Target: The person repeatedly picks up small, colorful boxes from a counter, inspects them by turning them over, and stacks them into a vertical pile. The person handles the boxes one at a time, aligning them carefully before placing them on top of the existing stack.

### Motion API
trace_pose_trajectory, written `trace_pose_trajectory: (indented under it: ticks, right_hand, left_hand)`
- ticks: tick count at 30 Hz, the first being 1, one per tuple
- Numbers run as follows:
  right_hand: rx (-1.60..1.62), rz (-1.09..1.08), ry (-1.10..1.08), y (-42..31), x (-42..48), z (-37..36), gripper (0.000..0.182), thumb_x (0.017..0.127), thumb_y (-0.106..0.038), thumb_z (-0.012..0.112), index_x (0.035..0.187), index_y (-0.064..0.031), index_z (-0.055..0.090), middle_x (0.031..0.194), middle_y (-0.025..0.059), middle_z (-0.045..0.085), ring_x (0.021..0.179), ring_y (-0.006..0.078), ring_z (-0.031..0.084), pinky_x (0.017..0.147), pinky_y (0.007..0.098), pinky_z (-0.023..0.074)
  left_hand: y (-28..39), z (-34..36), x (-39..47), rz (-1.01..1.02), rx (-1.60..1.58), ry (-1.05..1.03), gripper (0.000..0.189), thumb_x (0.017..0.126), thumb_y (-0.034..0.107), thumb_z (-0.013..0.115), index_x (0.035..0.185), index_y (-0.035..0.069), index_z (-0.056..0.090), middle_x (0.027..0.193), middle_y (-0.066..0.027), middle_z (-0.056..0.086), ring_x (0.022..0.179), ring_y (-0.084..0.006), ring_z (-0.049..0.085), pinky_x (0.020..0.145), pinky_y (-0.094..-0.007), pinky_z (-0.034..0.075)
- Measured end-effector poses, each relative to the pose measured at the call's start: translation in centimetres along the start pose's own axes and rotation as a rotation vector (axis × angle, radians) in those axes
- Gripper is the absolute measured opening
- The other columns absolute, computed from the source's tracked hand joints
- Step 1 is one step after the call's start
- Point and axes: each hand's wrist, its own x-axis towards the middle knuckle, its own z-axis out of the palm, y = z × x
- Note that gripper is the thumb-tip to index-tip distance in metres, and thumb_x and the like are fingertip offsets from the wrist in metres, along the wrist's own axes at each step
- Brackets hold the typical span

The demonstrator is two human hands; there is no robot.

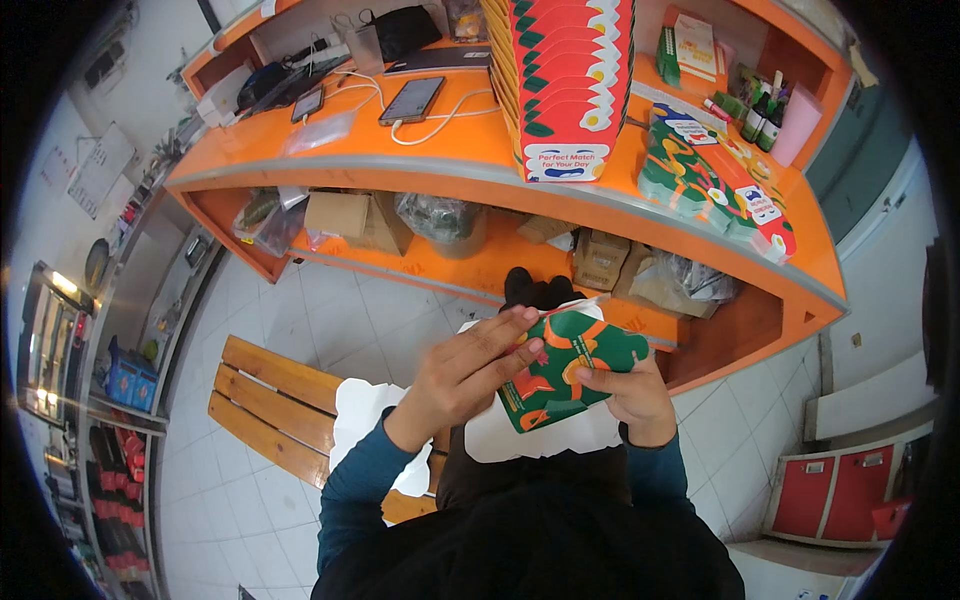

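A green printed cardboard carton (574, 360) with orange and red artwork is held over my lap, tilted. My right hand (641, 397) grips its right side, thumb on the printed face. My left hand (469, 367) lies over the left edge with fingertips on the print; its thumb is hidden. A thin reddish edge of card shows behind the carton's top. Under it, white card blanks (517, 439) with wavy edges rest on my lap. More white card (364, 420) lies on the slatted wooden bench (274, 409) at my left, partly behind my forearm.
An orange counter (465, 142) curves ahead. On it stand nested red cartons (566, 127), flat printed cartons (712, 176), a charging smartphone (412, 101) with cables, and a pink cup (799, 124). A cardboard box (360, 217) and bagged items sit on its lower shelf.
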Motion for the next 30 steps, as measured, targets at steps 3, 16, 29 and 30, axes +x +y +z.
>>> trace_pose_trajectory:
  ticks: [3,16,29,30]
  right_hand:
    - [-0.136,-0.024,0.007,-0.6,0.1,0.1,0.037,0.072,0.003,0.059,0.108,0.0045,0.049,0.105,0.0099,0.052,0.093,0.0165,0.051,0.081,0.0268,0.0408]
    - [-1.090,-0.198,-0.605,-0.9,0.8,0.3,0.050,0.063,0.005,0.057,0.112,-0.0034,0.048,0.112,0.0132,0.049,0.098,0.0281,0.049,0.084,0.0332,0.0393]
    - [-1.201,-0.864,0.180,-1.6,0.2,1.3,0.104,0.054,-0.031,0.076,0.131,-0.0073,0.010,0.130,0.0226,0.018,0.122,0.0338,0.021,0.094,0.0464,0.0226]
    - [-1.050,-0.788,0.137,-1.4,1.1,0.6,0.107,0.054,-0.031,0.076,0.131,-0.0060,0.006,0.131,0.0219,0.015,0.123,0.0335,0.019,0.095,0.0460,0.0214]
  left_hand:
    - [1.1,0.0,-0.1,-0.312,-0.266,-0.028,0.032,0.073,0.000,0.055,0.105,0.002,0.054,0.105,-0.0145,0.056,0.098,-0.0265,0.054,0.086,-0.0327,0.041]
    - [-1.1,0.0,-0.8,-0.495,-0.429,-0.281,0.068,0.056,0.000,0.071,0.118,0.013,0.044,0.119,-0.0155,0.041,0.107,-0.0251,0.044,0.086,-0.0338,0.038]
    - [-1.6,2.2,-5.8,-0.696,-0.694,-0.110,0.076,0.054,0.025,0.075,0.116,0.003,0.038,0.124,-0.0167,0.027,0.113,-0.0306,0.031,0.091,-0.0407,0.030]
    - [-1.3,2.3,-5.8,-0.776,-0.881,-0.053,0.074,0.055,0.025,0.074,0.115,0.002,0.039,0.122,-0.0163,0.030,0.111,-0.0294,0.033,0.090,-0.0396,0.031]
